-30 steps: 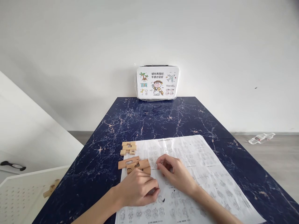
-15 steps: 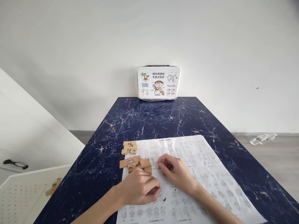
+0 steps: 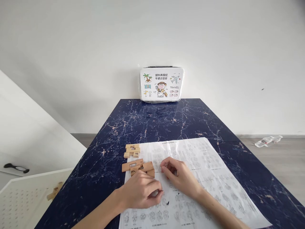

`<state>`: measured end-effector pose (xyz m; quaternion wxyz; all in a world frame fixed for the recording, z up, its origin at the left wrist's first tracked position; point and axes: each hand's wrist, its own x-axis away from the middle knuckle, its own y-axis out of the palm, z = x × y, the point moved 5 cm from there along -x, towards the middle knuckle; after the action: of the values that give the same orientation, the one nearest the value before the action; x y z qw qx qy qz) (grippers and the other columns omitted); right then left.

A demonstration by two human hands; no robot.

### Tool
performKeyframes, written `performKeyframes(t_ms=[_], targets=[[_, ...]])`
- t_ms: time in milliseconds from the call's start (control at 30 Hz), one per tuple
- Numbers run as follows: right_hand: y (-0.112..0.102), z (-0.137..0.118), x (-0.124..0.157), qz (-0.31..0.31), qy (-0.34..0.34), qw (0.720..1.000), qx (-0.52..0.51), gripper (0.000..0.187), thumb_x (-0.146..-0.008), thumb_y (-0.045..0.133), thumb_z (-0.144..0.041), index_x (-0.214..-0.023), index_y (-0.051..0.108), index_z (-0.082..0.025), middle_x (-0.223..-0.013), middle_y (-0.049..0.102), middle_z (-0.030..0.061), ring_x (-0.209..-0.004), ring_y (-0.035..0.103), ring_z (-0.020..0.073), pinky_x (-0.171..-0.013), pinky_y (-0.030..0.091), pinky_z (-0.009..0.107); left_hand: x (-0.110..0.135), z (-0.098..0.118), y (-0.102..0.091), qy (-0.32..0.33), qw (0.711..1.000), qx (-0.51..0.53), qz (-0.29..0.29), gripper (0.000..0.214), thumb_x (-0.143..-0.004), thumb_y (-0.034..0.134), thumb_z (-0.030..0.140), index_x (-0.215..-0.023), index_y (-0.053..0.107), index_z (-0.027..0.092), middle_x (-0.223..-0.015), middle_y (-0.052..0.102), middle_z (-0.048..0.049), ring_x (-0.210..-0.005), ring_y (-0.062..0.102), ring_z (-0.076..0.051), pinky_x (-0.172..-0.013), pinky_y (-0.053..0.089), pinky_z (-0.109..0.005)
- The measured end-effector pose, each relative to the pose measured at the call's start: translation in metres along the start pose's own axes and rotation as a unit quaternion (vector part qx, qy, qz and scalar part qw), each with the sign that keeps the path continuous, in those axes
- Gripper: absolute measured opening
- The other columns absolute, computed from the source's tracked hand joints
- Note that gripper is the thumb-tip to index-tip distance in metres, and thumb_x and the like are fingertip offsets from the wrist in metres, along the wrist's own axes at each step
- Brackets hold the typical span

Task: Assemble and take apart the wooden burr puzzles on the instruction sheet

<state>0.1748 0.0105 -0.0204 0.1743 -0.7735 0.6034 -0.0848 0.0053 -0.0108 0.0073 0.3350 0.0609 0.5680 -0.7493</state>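
Observation:
Both of my hands rest on a large printed sheet (image 3: pixel 214 178) covered with rows of small diagrams. My left hand (image 3: pixel 143 190) is curled, thumb against fingertips, with nothing showing in it. Right behind its knuckles lie several notched wooden puzzle pieces (image 3: pixel 148 166), one marked with a digit, partly covered by the hand. A second group of smaller, lighter wooden pieces (image 3: pixel 132 150) sits farther back at the sheet's left edge. My right hand (image 3: pixel 177 173) lies to the right of the pieces, apart from them, its fingers curled in and no object visible between them.
A white cartoon-printed case (image 3: pixel 162 84) in clear wrap stands at the far end of the dark blue marbled table (image 3: pixel 152 121), against the wall. At lower left, a white perforated surface (image 3: pixel 21 203) carries more wooden pieces (image 3: pixel 55 190). A clear plastic bottle (image 3: pixel 264 142) lies on the floor at right.

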Motion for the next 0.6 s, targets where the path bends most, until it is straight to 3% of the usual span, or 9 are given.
performKeyframes(t_ms=[167, 267, 367, 500, 600], targets=[[-0.001, -0.002, 0.000, -0.005, -0.003, 1.000, -0.003, 0.015, -0.102, 0.055, -0.030, -0.095, 0.066, -0.023, -0.076, 0.069, 0.0008, -0.065, 0.058, 0.0158, -0.058, 0.041, 0.029, -0.004, -0.011, -0.022, -0.055, 0.993, 0.065, 0.079, 0.018, -0.098, 0.062, 0.010, -0.085, 0.057, 0.022, -0.056, 0.049, 0.0102, -0.044, 0.045, -0.007, -0.049, 0.037, -0.023], [-0.002, -0.003, 0.000, -0.008, 0.002, 1.000, -0.005, 0.016, -0.102, 0.055, -0.031, -0.095, 0.067, -0.023, -0.075, 0.069, 0.0005, -0.065, 0.058, 0.0159, -0.058, 0.042, 0.029, -0.007, -0.025, -0.045, -0.083, 0.984, 0.011, 0.158, 0.024, -0.101, 0.059, 0.009, -0.082, 0.054, 0.023, -0.063, 0.053, 0.0068, -0.051, 0.046, -0.010, -0.053, 0.039, -0.025], [-0.002, -0.003, -0.001, -0.009, 0.006, 1.000, -0.007, 0.016, -0.102, 0.055, -0.032, -0.096, 0.066, -0.024, -0.074, 0.068, 0.0005, -0.064, 0.057, 0.0162, -0.058, 0.042, 0.030, -0.006, -0.047, -0.065, -0.135, 0.970, -0.053, 0.195, 0.014, -0.104, 0.057, 0.013, -0.095, 0.060, 0.023, -0.082, 0.062, -0.0003, -0.076, 0.060, -0.017, -0.071, 0.050, -0.031], [-0.002, -0.003, -0.001, -0.007, 0.004, 1.000, -0.006, 0.015, -0.101, 0.055, -0.032, -0.096, 0.066, -0.024, -0.074, 0.069, 0.0011, -0.065, 0.058, 0.0167, -0.059, 0.044, 0.030, 0.003, -0.079, -0.077, -0.178, 0.958, -0.133, 0.181, 0.005, -0.106, 0.058, 0.025, -0.109, 0.061, 0.022, -0.106, 0.066, -0.0079, -0.103, 0.064, -0.025, -0.094, 0.053, -0.043], [-0.003, -0.003, 0.000, -0.007, 0.003, 1.000, -0.007, 0.015, -0.101, 0.055, -0.032, -0.096, 0.066, -0.023, -0.077, 0.071, 0.0019, -0.067, 0.059, 0.0166, -0.059, 0.045, 0.030, 0.013, -0.103, -0.076, -0.211, 0.961, -0.127, 0.126, 0.025, -0.103, 0.064, 0.038, -0.123, 0.061, 0.023, -0.123, 0.066, -0.0113, -0.121, 0.062, -0.031, -0.107, 0.052, -0.051]])
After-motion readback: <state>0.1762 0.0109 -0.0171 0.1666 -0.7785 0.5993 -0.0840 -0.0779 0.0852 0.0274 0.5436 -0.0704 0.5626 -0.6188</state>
